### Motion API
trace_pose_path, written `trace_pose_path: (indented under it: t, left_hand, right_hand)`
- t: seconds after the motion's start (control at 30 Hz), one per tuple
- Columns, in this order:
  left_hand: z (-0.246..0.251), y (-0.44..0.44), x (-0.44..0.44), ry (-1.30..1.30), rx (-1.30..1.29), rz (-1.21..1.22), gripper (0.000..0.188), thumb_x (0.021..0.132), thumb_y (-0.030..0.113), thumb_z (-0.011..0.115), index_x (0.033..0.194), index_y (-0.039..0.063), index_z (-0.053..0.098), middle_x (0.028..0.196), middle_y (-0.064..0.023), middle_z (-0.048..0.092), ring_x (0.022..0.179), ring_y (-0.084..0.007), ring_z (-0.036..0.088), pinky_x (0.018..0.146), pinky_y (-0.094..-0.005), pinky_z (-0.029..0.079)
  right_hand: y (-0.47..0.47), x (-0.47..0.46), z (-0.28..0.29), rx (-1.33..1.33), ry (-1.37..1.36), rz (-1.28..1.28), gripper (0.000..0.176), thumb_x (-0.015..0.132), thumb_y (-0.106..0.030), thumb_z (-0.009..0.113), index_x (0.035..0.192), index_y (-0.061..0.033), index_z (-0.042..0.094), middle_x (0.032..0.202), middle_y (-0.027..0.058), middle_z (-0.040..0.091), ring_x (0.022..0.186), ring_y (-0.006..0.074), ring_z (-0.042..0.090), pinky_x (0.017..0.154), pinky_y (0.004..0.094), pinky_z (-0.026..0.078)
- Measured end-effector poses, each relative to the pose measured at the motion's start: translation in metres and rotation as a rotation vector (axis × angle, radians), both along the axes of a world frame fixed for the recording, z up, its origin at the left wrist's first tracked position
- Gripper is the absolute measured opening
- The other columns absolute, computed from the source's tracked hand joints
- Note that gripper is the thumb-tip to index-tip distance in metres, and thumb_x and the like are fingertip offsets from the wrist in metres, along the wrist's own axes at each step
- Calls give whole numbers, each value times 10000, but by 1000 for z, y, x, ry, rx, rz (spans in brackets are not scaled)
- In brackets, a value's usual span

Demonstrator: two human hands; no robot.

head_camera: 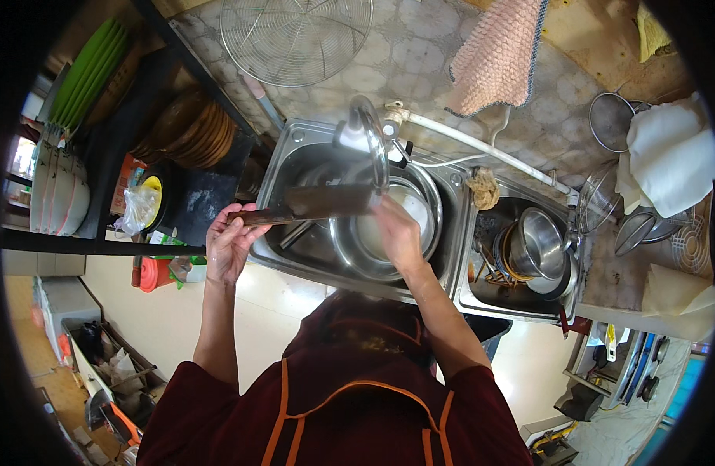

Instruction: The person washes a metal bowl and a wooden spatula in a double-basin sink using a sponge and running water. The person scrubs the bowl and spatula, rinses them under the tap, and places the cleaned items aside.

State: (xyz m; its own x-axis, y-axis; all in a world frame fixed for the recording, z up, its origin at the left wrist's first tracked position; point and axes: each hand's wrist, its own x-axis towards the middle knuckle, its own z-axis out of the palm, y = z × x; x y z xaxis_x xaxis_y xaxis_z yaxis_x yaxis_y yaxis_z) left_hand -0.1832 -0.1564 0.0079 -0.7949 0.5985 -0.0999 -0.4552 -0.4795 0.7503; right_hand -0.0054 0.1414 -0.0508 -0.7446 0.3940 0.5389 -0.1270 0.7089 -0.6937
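Observation:
Over the left sink basin (276, 244), a long dark brown wooden-looking board or shallow tray (328, 203) is held level. My left hand (228, 236) grips its left end, thumb on the near side. At the other end is my right hand (399, 233), blurred by motion. Its fingertips are hidden, so whether they grip the board or something else is unclear. Just above the board curves a chrome faucet (376, 140). Beneath it, a round stainless steel basin (357, 256) stands in the sink with whitish contents.
The right sink basin (479, 300) holds a metal bowl (538, 242), stacked dishes and several chopsticks. A crumpled tan cloth (484, 187) sits on the divider. To the left, a black shelf (203, 204) carries stacked brown plates (188, 131). A wire strainer (297, 38) leans on the back wall.

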Motion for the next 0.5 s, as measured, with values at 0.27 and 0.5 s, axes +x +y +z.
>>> trace_pose_path:
  t: [0.27, 0.5]
  left_hand:
    - [-24, 25, 4, -87, 54, -87, 285, 995, 45, 581, 1271, -21, 547, 1282, -247, 611, 1159, -381, 643, 1036, -620, 500]
    - [-46, 117, 35, -103, 45, -374, 279, 985, 97, 628, 1262, 68, 597, 1265, -183, 629, 1179, -331, 638, 1078, -531, 502]
  right_hand:
    - [20, 39, 23, 80, 13, -32, 266, 816, 115, 673, 1058, 33, 748, 1134, 183, 731, 1144, 326, 685, 1025, 416, 536]
    - [50, 114, 31, 61, 31, -316, 204, 822, 113, 642, 995, 61, 738, 1043, 185, 748, 1052, 318, 721, 965, 403, 563]
